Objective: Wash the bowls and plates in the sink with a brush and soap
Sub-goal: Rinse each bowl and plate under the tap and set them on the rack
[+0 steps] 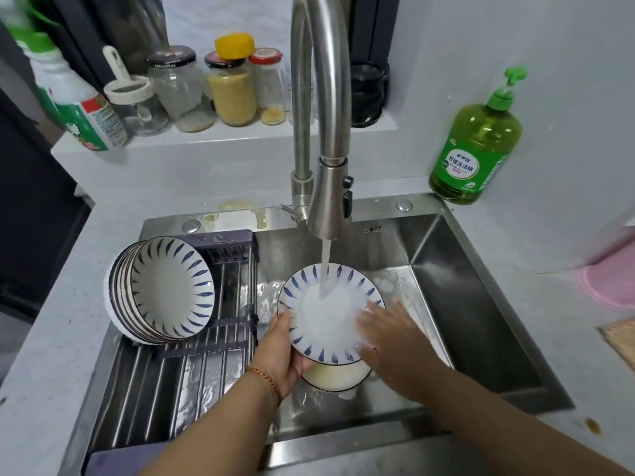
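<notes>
While water from the steel faucet [321, 108] strikes the white blue-striped plate [330, 312] over the steel sink [481, 304], the left hand [287, 352] grips its rim; the right hand [391, 338] lies spread, fingers flat on its face. Matching stacked bowls [161, 290] stand on the rack [192, 365].

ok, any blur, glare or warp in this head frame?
Head view: the right hand is motion-smeared over the plate; the faucet and counter edges bow from the wide lens; the sink wall shows soft glare; the top-left corner is blurred.
</notes>
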`<act>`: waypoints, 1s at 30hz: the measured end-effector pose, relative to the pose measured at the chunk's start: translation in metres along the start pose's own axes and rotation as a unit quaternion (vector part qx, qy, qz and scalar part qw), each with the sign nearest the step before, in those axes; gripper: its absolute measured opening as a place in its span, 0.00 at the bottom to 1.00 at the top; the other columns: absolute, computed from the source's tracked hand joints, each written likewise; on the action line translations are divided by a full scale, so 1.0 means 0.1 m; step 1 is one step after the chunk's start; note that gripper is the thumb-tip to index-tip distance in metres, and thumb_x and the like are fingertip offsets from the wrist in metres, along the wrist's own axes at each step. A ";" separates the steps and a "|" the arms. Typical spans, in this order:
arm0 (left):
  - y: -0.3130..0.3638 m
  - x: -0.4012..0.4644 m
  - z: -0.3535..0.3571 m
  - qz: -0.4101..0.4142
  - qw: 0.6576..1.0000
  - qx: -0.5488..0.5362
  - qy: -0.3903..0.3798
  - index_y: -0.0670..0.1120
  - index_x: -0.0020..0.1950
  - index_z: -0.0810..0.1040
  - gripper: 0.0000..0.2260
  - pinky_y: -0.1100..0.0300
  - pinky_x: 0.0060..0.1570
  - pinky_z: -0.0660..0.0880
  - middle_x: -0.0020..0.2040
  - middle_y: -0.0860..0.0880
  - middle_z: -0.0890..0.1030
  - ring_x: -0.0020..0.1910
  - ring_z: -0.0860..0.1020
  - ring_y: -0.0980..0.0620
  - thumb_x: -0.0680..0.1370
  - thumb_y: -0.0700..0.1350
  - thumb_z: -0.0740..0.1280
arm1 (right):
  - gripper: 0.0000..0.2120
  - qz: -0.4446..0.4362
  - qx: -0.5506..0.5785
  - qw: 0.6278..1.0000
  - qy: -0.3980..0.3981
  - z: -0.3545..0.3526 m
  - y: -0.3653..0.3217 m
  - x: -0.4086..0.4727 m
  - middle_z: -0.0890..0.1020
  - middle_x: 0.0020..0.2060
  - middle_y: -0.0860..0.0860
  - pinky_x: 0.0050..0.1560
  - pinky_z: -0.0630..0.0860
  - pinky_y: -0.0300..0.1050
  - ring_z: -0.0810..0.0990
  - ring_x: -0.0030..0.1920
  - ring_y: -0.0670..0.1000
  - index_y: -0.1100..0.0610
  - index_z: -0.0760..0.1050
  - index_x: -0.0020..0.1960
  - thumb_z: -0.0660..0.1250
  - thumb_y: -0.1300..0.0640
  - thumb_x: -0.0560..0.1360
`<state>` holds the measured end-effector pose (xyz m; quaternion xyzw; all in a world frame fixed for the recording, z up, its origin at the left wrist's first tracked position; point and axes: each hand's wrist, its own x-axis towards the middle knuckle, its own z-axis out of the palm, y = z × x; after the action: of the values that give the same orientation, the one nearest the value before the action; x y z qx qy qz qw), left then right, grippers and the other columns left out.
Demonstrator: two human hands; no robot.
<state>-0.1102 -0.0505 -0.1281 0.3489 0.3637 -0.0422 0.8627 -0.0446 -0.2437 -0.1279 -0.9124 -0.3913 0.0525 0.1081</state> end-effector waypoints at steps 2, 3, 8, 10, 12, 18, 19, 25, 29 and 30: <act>0.00 -0.03 0.04 0.017 1.000 0.012 -0.001 0.48 0.69 0.73 0.23 0.51 0.38 0.81 0.57 0.44 0.83 0.52 0.83 0.45 0.81 0.59 0.55 | 0.30 -0.078 0.011 0.996 -0.049 -0.08 -0.17 -0.09 0.75 0.65 0.47 0.74 0.54 0.57 0.65 0.72 0.51 0.54 0.74 0.61 0.39 0.39 0.80; 0.00 -0.04 0.04 0.025 0.999 0.024 0.000 0.49 0.69 0.73 0.23 0.51 0.38 0.81 0.57 0.44 0.83 0.53 0.83 0.45 0.81 0.60 0.54 | 0.35 -0.088 0.055 0.992 -0.073 -0.14 -0.28 -0.10 0.72 0.69 0.48 0.75 0.51 0.55 0.63 0.74 0.49 0.54 0.73 0.64 0.35 0.38 0.79; 0.01 -0.13 0.09 0.027 0.996 0.086 -0.002 0.46 0.66 0.74 0.25 0.56 0.34 0.80 0.55 0.42 0.83 0.50 0.84 0.44 0.82 0.61 0.52 | 0.24 -0.031 0.272 0.939 -0.207 -0.30 -0.63 0.19 0.55 0.76 0.43 0.74 0.38 0.41 0.46 0.75 0.37 0.52 0.54 0.78 0.45 0.48 0.84; 0.03 -0.17 0.11 0.037 0.993 0.107 -0.012 0.45 0.66 0.73 0.24 0.54 0.38 0.81 0.55 0.42 0.84 0.52 0.83 0.44 0.82 0.60 0.51 | 0.23 -0.046 0.258 0.942 -0.212 -0.27 -0.64 0.38 0.50 0.77 0.42 0.75 0.36 0.43 0.43 0.75 0.37 0.50 0.49 0.78 0.43 0.49 0.84; 0.05 -0.20 0.14 0.044 0.993 0.107 -0.030 0.48 0.66 0.74 0.22 0.52 0.40 0.81 0.56 0.44 0.83 0.54 0.82 0.45 0.83 0.60 0.51 | 0.23 -0.051 0.191 0.960 -0.197 -0.23 -0.59 0.54 0.46 0.77 0.43 0.75 0.35 0.44 0.40 0.75 0.40 0.49 0.44 0.78 0.43 0.50 0.84; 0.12 -0.21 0.15 0.072 0.990 0.122 0.017 0.49 0.65 0.75 0.20 0.43 0.50 0.79 0.54 0.45 0.84 0.53 0.82 0.44 0.83 0.59 0.53 | 0.32 -0.003 0.025 0.986 -0.165 -0.24 -0.21 0.65 0.42 0.77 0.46 0.76 0.39 0.51 0.42 0.77 0.48 0.48 0.41 0.78 0.40 0.36 0.79; 0.16 -0.20 0.14 0.082 0.988 0.128 0.037 0.49 0.63 0.76 0.20 0.43 0.51 0.78 0.53 0.45 0.85 0.52 0.83 0.44 0.82 0.59 0.53 | 0.36 -0.003 0.000 0.988 -0.155 -0.26 -0.17 0.60 0.44 0.78 0.47 0.75 0.37 0.51 0.43 0.77 0.49 0.49 0.42 0.79 0.36 0.33 0.76; 0.44 -0.11 0.14 0.065 0.978 0.173 0.100 0.47 0.60 0.79 0.19 0.40 0.56 0.74 0.54 0.42 0.83 0.53 0.81 0.40 0.81 0.58 0.58 | 0.35 -0.127 0.040 0.989 -0.058 -0.21 -0.10 0.13 0.64 0.74 0.49 0.76 0.47 0.45 0.60 0.75 0.47 0.53 0.62 0.74 0.49 0.33 0.76; 0.47 -0.06 0.24 0.037 0.978 0.177 0.099 0.46 0.57 0.80 0.16 0.44 0.55 0.78 0.52 0.43 0.84 0.53 0.82 0.41 0.80 0.55 0.61 | 0.19 -0.147 0.097 0.982 0.066 -0.02 -0.08 0.08 0.82 0.58 0.49 0.56 0.78 0.43 0.79 0.59 0.47 0.53 0.78 0.60 0.68 0.55 0.69; 0.46 -0.04 0.29 0.034 0.979 0.174 0.097 0.46 0.56 0.80 0.15 0.47 0.49 0.81 0.51 0.43 0.84 0.51 0.82 0.42 0.80 0.54 0.61 | 0.18 -0.139 0.120 0.980 0.072 -0.02 -0.10 0.08 0.83 0.56 0.48 0.54 0.79 0.43 0.80 0.57 0.46 0.53 0.79 0.59 0.70 0.55 0.68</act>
<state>-0.0813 -0.0351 -0.0852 0.5086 0.4205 -0.0411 0.7502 -0.0462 -0.2315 -0.1238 -0.8308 -0.4962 0.0174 0.2514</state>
